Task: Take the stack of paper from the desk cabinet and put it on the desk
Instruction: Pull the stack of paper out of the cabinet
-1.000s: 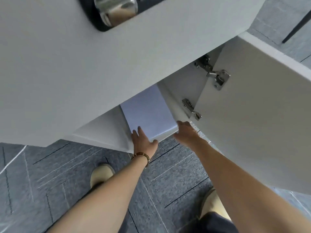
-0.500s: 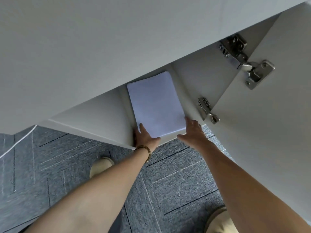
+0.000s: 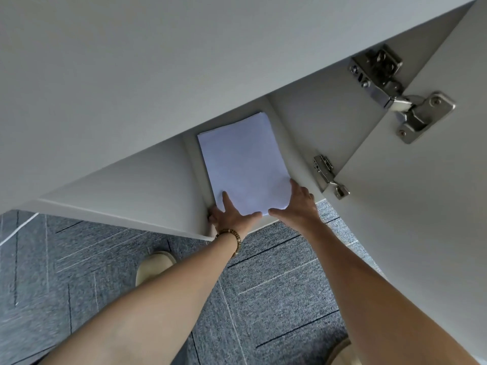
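A white stack of paper (image 3: 243, 162) lies flat on the floor of the open desk cabinet (image 3: 126, 180), under the desk top (image 3: 158, 61). My left hand (image 3: 232, 216), with a bead bracelet on the wrist, grips the stack's near left corner, thumb on top. My right hand (image 3: 295, 205) holds the near right corner, fingers along the right edge. The stack's near edge reaches the cabinet's front lip.
The white cabinet door (image 3: 421, 206) stands open on the right, hung on two metal hinges (image 3: 403, 96). Grey carpet tiles (image 3: 263, 285) cover the floor below. My two shoes show at the bottom; one beige shoe (image 3: 155, 264) sits left of my left arm.
The view has tilted closer, showing the whole stack. Both hands have closed in on the near corners of the paper, and the stack has slid slightly toward the cabinet's front.
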Demonstrator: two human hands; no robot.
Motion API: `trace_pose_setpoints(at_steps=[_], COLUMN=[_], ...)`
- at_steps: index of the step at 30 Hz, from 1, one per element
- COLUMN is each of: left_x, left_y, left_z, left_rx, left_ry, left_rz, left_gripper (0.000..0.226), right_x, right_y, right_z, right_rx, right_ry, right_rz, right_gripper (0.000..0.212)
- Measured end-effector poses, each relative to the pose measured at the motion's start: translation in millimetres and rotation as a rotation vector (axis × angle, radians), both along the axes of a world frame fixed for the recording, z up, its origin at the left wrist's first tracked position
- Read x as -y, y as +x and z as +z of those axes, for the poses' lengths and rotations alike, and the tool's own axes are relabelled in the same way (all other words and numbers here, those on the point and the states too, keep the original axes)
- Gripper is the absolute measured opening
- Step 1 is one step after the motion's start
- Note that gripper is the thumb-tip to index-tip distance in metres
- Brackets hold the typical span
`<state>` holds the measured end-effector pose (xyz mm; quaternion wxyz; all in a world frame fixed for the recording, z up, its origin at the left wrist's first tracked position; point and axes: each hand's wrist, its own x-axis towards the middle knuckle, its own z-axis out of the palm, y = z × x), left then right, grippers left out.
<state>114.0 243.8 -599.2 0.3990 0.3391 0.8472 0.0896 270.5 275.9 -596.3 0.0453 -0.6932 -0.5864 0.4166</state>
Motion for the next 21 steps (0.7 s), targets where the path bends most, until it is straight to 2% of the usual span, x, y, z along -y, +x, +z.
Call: trace_pose_setpoints(at_steps=[6,12,16,21], left_x=[37,93,114,113], left_y=[13,27,27,23], left_z=[7,8,4,3], left_rx=[0.042,0.111,0.166,0.164], left_ry=[0.0,-0.023,-0.018,0.061], left_rz=[-0.019,-0.051,0.022,0.107], left_gripper=[0.12,0.118,0.116,0.113], right_x=[33,83,105,88], right_y=[12,34,43,44], right_z=[3,10,5,-13], right_rx=[-0.002,-0.038,-0.045,-0.123], right_ry=[-0.055,-0.102,-0.167,-0.191], right_rz=[-0.028,-0.094,-0.134,-0.216], right_gripper=[0.11,0.101,0.102,0.112])
